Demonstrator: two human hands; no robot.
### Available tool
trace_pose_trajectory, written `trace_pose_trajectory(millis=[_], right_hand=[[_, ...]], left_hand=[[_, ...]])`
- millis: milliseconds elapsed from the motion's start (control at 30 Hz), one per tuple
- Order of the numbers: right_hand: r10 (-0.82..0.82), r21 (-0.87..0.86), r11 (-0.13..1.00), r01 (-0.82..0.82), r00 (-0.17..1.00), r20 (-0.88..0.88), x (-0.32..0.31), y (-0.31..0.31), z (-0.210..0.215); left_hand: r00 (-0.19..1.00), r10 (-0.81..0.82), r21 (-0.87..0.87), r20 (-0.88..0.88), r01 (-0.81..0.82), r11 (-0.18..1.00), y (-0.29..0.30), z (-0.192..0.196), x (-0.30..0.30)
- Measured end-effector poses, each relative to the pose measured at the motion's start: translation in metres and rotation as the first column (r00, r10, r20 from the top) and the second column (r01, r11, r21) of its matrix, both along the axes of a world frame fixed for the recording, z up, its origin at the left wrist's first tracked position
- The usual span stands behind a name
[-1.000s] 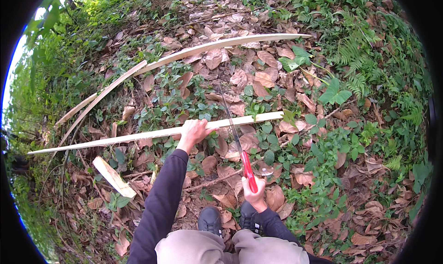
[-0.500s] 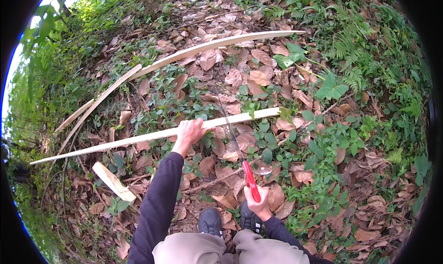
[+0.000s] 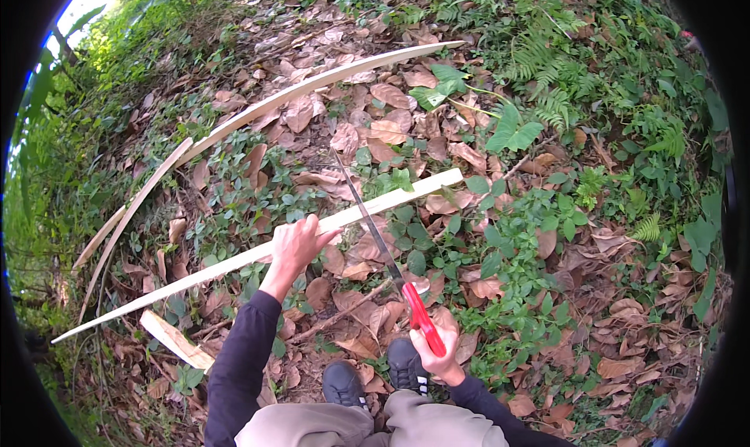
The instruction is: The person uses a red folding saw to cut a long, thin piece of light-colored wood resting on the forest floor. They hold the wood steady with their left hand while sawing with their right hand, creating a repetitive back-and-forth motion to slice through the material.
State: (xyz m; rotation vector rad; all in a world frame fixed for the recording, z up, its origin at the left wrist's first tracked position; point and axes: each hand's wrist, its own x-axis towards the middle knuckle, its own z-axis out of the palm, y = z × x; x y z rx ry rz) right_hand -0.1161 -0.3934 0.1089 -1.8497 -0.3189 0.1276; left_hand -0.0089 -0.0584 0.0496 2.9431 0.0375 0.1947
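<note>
A long pale wooden strip (image 3: 211, 271) slants across the middle of the view, its right end higher than its pointed left end. My left hand (image 3: 295, 248) grips it a little right of its middle, fingers wrapped over the top. My right hand (image 3: 440, 361) is closed round the red handle of a hand saw (image 3: 375, 232). The saw's narrow dark blade runs up and left and crosses the strip to the right of my left hand. Whether its teeth touch the wood I cannot tell.
Beyond lies a long curved wooden strip (image 3: 312, 84), with thinner strips (image 3: 141, 193) at its left end. A short split wood piece (image 3: 173, 339) lies left of my left forearm. Brown dry leaves, low green plants and ferns (image 3: 547, 76) cover the ground. My shoes (image 3: 344, 384) are below.
The whole view has shifted, so the ground things sit further left. The held strip slants more steeply, and the saw leans further left, both still in my hands.
</note>
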Motion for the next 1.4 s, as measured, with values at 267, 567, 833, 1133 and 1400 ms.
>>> trace_pose_trajectory(millis=[267, 567, 833, 1133, 1400], right_hand=[[-0.045, -0.026, 0.999, 0.045, 0.999, 0.005, -0.043, -0.033, 0.001], [-0.072, -0.053, 0.996, 0.073, 0.997, 0.015, -0.032, -0.012, -0.016], [-0.037, -0.119, 0.992, 0.043, 0.998, 0.045, -0.053, -0.026, -0.016], [-0.056, -0.05, 0.997, 0.06, 0.994, 0.089, -0.054, -0.037, 0.019], [-0.153, -0.091, 0.984, 0.152, 0.988, -0.001, -0.066, -0.095, 0.004]], left_hand=[[0.988, -0.145, 0.042, 0.058, 0.142, 0.989, -0.046, -0.019, -0.009], [0.994, -0.108, -0.02, 0.006, 0.108, 0.994, -0.031, -0.028, -0.001], [0.993, -0.078, -0.085, -0.091, 0.07, 0.994, -0.019, -0.04, -0.003], [0.997, -0.078, -0.059, -0.021, 0.076, 0.995, -0.036, 0.01, -0.001], [0.975, -0.19, -0.12, -0.119, 0.176, 0.977, -0.082, -0.018, -0.011]])
